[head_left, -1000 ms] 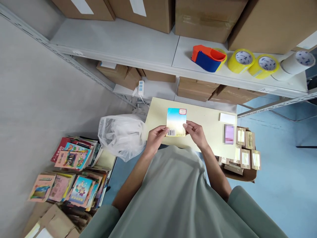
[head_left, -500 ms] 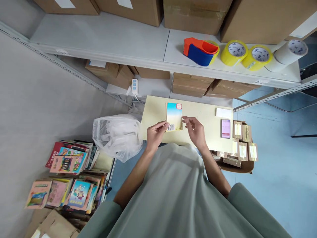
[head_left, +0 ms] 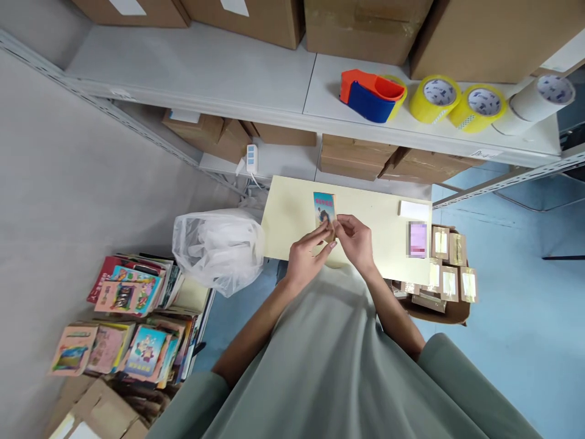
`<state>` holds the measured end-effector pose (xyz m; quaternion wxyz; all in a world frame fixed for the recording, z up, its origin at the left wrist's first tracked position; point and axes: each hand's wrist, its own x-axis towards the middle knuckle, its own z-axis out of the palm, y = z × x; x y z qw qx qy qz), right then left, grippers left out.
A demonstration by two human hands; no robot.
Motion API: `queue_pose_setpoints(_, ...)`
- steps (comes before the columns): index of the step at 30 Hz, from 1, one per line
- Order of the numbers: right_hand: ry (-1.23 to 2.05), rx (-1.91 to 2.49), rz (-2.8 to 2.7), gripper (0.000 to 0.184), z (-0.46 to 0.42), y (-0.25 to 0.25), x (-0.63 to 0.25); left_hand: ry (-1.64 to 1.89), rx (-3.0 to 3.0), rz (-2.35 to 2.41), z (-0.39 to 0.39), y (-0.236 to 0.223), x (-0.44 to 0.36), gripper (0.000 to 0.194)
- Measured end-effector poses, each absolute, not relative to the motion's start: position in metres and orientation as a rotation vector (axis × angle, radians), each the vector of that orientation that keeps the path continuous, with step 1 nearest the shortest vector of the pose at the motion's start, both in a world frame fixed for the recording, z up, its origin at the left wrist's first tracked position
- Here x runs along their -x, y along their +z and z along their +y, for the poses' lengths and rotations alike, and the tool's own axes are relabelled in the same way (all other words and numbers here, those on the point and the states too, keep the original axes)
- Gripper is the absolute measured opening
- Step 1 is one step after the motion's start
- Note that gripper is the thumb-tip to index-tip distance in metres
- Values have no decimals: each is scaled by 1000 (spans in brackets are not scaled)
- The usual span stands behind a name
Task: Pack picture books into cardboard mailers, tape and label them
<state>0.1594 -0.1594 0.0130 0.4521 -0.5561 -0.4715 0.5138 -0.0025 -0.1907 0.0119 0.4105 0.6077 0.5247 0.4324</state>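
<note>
A thin booklet (head_left: 323, 204) with a blue picture cover and reddish lettering stands tilted above the cream tabletop (head_left: 292, 213), its front turned toward me. My right hand (head_left: 355, 239) pinches its right edge between thumb and fingers. In front of its lower part is my left hand (head_left: 311, 253), fingers stretched out and thumb apart from them, touching or nearly touching the cover. The booklet's bottom is partly hidden behind these fingers.
A white box (head_left: 414, 210) and a blurred purple item (head_left: 417, 239) lie at the table's right. Small cartons (head_left: 450, 283) fill a box beside it. Left are a plastic bag (head_left: 219, 250) and stacked books (head_left: 144, 350). The shelf above holds tape rolls (head_left: 439, 97) and a tape dispenser (head_left: 372, 94).
The booklet has been flipped from its barcoded back to its picture cover. My left hand has let go of the left edge and moved right, over the lower front.
</note>
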Motion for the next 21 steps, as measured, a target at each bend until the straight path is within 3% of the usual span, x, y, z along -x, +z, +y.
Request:
queue_pose_setpoints(7, 1472, 1313, -1002, 57, -154, 11, -185, 1236, -1148, 1621, -168, 21, 42, 67)
queue_pose_setpoints(21, 1527, 1239, -1046, 55, -157, 11, -188, 1070, -1118, 1430, -168, 51, 54, 39)
